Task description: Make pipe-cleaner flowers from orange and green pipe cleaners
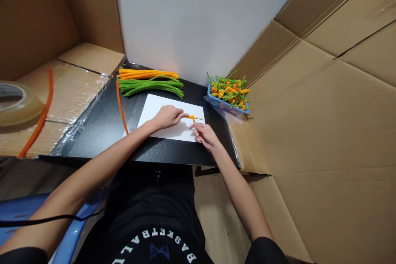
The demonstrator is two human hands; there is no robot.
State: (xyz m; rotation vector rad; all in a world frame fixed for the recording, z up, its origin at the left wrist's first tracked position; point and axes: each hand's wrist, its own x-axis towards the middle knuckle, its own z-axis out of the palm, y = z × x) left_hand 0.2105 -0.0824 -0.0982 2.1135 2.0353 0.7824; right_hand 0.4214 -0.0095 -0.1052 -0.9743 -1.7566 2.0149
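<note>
Over a white sheet, my left hand pinches a thin stick that has an orange pipe cleaner coiled around it. The stick's pale end points right, past the coil. My right hand, just below and right of the coil, has its fingers closed on the loose part of the orange pipe cleaner, which hangs down from the stick. Behind the sheet lie a bundle of orange pipe cleaners and a bundle of green pipe cleaners.
A blue basket full of small orange flowers with green stems stands at the back right of the black table. On the left are a tape roll and orange strips. Cardboard walls flank both sides.
</note>
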